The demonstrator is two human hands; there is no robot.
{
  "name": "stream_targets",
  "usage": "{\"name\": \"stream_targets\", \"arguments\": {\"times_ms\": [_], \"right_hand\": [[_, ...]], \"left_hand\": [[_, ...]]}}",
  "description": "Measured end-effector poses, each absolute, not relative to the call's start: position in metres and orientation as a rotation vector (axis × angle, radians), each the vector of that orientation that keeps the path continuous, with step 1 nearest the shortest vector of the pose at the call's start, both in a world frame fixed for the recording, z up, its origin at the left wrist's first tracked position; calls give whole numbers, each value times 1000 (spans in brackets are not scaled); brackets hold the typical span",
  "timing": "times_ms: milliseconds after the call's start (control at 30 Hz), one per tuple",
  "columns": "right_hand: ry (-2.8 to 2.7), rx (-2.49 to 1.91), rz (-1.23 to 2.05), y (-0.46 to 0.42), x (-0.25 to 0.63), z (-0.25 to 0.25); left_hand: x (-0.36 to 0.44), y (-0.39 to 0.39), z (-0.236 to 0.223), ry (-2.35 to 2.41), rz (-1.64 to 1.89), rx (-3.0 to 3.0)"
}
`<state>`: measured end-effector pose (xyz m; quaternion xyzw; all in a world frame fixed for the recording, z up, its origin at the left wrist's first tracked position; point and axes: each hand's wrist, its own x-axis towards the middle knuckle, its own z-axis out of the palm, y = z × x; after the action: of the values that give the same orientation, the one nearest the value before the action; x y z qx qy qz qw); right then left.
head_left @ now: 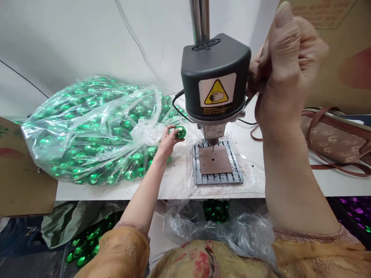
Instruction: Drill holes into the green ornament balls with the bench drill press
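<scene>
Ball in left hand, beside bag, left of drill; looks light, slick, perhaps brittle: best gripped gently round sides. Right hand raised, fingers curled beside drill; grip unclear.

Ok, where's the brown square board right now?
In the head view, the brown square board lies right of centre, on the slotted metal base plate, directly under the drill chuck.

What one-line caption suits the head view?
Left hand holding a shiny green ball beside a drill press, right hand raised at its side.
</scene>
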<state>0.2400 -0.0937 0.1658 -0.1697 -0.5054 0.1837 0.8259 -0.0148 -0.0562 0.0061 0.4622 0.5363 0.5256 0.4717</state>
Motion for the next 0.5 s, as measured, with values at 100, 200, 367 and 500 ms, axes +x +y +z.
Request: {"name": "stream_targets", "arguments": {"times_ms": [100, 200, 367, 500], "right_hand": [[-1073, -327, 390, -90, 241, 164], [-1086, -345, 367, -87, 243, 163], [-1095, -334, 359, -88, 242, 162], [-1105, -345, 356, -89, 241, 163]], "left_hand": [[1, -90, 13, 1016, 1263, 866], [17, -119, 8, 956, 1190, 795], [35, -142, -13, 998, 1211, 770], [43, -153, -28, 1020, 1219, 895]]}}
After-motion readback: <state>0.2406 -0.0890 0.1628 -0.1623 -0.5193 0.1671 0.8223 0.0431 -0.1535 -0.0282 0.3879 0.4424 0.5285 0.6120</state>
